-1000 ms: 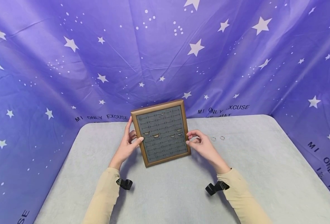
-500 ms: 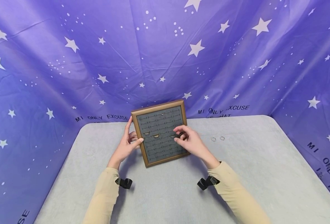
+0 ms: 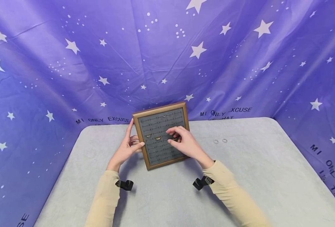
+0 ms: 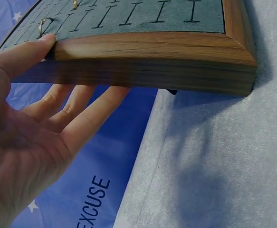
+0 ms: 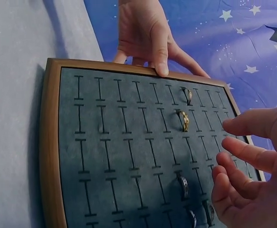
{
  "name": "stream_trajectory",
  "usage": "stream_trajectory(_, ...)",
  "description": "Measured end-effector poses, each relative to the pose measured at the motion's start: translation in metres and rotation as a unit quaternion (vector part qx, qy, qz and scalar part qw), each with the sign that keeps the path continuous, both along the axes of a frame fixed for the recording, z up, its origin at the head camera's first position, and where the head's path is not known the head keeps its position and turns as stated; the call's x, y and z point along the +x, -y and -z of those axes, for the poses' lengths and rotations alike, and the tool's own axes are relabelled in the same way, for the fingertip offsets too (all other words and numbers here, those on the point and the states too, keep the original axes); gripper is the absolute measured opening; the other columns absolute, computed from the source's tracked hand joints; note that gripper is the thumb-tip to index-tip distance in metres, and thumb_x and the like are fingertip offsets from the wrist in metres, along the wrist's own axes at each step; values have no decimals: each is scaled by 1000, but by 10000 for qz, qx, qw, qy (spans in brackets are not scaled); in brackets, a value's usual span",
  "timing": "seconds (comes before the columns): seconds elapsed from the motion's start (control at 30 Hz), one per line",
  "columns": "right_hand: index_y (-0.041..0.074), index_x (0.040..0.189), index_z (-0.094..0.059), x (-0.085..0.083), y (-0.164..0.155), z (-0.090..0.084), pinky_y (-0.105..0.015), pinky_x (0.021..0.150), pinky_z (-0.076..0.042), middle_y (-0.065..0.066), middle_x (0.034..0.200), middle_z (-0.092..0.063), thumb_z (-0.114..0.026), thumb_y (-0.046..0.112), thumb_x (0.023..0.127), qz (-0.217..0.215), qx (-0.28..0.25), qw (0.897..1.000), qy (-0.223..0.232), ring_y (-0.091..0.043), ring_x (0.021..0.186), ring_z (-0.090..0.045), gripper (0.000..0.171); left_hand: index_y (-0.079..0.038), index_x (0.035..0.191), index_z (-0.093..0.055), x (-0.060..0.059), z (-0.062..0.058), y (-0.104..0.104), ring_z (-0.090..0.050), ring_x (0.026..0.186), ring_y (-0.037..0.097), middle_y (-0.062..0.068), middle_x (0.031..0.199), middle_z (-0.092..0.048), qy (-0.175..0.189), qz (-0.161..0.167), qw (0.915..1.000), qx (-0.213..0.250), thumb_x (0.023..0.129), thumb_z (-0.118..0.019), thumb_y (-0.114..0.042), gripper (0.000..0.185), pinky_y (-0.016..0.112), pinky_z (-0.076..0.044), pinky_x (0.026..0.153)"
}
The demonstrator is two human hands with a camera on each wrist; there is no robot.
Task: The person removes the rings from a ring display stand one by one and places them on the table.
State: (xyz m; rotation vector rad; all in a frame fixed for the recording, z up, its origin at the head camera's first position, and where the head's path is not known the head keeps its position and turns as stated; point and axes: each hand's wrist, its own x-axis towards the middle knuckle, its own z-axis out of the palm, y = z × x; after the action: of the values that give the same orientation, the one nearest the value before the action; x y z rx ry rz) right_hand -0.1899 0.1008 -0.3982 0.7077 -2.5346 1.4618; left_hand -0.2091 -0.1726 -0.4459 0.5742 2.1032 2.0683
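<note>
A wood-framed ring display tray [image 3: 167,108] with dark grey slotted padding stands tilted on the table. My left hand [image 3: 126,149] grips its left side, the thumb on the front of the frame and the fingers behind. My right hand [image 3: 184,143] is over the right half of the padding, fingers bent and apart; the right wrist view shows nothing between them. A gold ring [image 5: 184,120] sits in a slot near the left side, with another ring [image 5: 188,96] beside it. A silver ring [image 5: 183,186] and further rings [image 5: 208,212] are in slots near my right hand.
Two loose rings, one here [image 3: 216,142] and one just right of it [image 3: 225,140], lie on the grey table [image 3: 161,198] right of the tray. A purple star-printed curtain [image 3: 144,63] hangs behind the table and along its sides.
My right hand has moved left from the tray's right edge to over the padding, covering rings on that side. The left hand and tray have stayed nearly in place.
</note>
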Motion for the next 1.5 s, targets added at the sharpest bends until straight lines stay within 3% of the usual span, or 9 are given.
stream_trajectory(0.2,3,107,-68,-2,11,0,-36,70,-50,-10,100,-62,-70,4,84,87,-324,9992,-228,-23,90,-56,23,-48,152,0,-1,3,2,-65,87,24,19,104,-61,-157,95,9998,22,90,-66,-2,101,44,-59,67)
stream_trajectory(0.33,5,105,-69,-2,21,2,-35,72,-49,-6,101,-61,-70,4,84,121,-442,9985,-294,-22,93,-56,21,-49,152,0,-1,1,1,-65,87,24,25,107,-59,13,70,10000,35,91,-64,2,101,47,-58,69)
stream_trajectory(0.67,8,102,-70,-2,47,12,-39,82,-43,-3,100,-59,-69,5,86,298,116,9945,-1000,-22,94,-50,17,-44,154,-4,3,5,-4,-64,92,28,29,113,-57,87,-197,9998,24,92,-61,4,97,44,-58,70)
stream_trajectory(0.93,8,103,-70,-3,64,20,-37,81,-42,-4,101,-59,-71,4,85,398,33,9926,-1149,-22,92,-49,19,-40,155,-6,7,9,-4,-64,94,31,30,115,-56,-16,-203,9997,131,91,-60,7,96,43,-58,71)
stream_trajectory(1.13,11,104,-72,-2,71,26,-37,78,-40,-3,101,-56,-73,8,84,757,401,9856,-1460,-21,88,-46,21,-41,155,-6,9,10,-4,-63,95,30,28,116,-56,-33,-176,9998,59,92,-61,5,95,41,-58,70)
stream_trajectory(1.5,15,92,-68,-3,84,27,-38,76,-38,-1,96,-49,-75,11,82,1179,587,9797,-1509,-22,86,-42,12,-41,155,-6,8,11,-4,-62,96,34,26,115,-56,-83,-177,9998,66,92,-60,5,95,41,-59,69)
